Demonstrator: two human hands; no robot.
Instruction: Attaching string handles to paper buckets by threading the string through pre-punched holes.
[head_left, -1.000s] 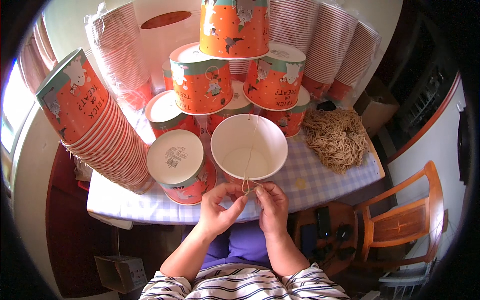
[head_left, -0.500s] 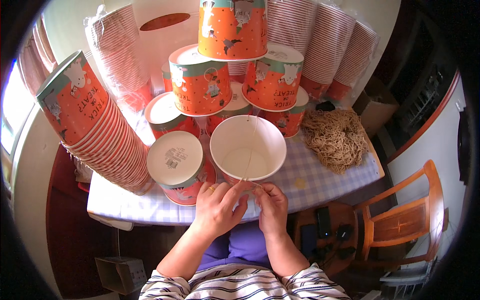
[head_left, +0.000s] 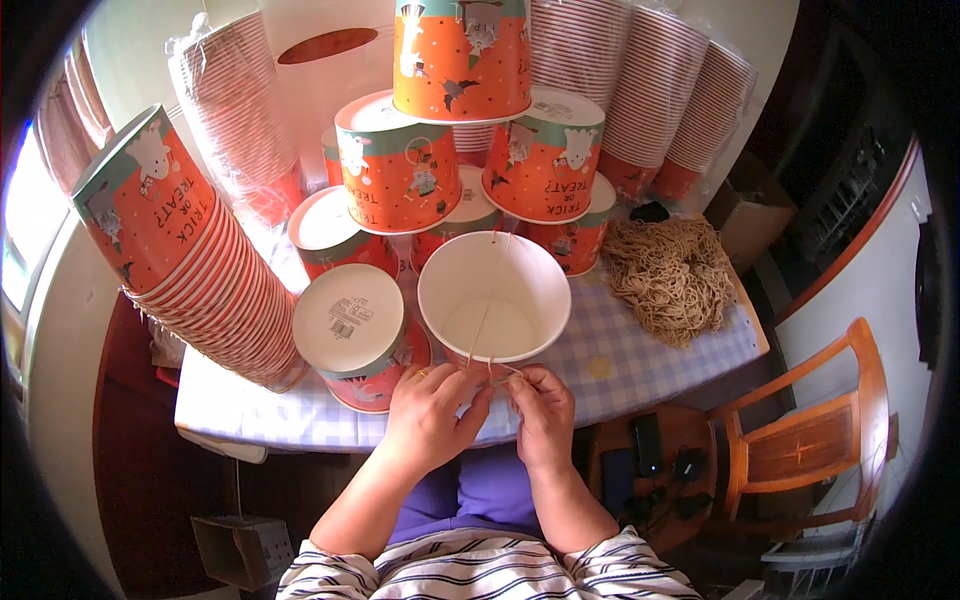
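An upright paper bucket (head_left: 450, 285), white inside and orange outside, stands at the table's front edge. A thin pale string (head_left: 483, 318) runs from its far rim across the mouth to the near rim. Just in front of that near rim, my left hand (head_left: 428, 410) pinches the string between closed fingers. My right hand (head_left: 543, 408), thumb against forefinger, grips a short length of string a little to the right. Whether a knot lies between the fingertips is too small to tell. Left of this bucket is an upside-down bucket (head_left: 350, 318) with a white base.
Behind, upside-down orange buckets (head_left: 400, 180) are piled in a pyramid. A tall leaning stack of buckets (head_left: 205, 260) stands left; plastic-wrapped stacks (head_left: 660, 90) line the back. A tangled heap of beige string (head_left: 668, 275) lies right on the checked tablecloth (head_left: 640, 350). A wooden chair (head_left: 800, 440) is at right.
The string by the near rim now shows as a loop standing up between my hands. My hands have shifted only slightly, and the bucket stays almost where it was.
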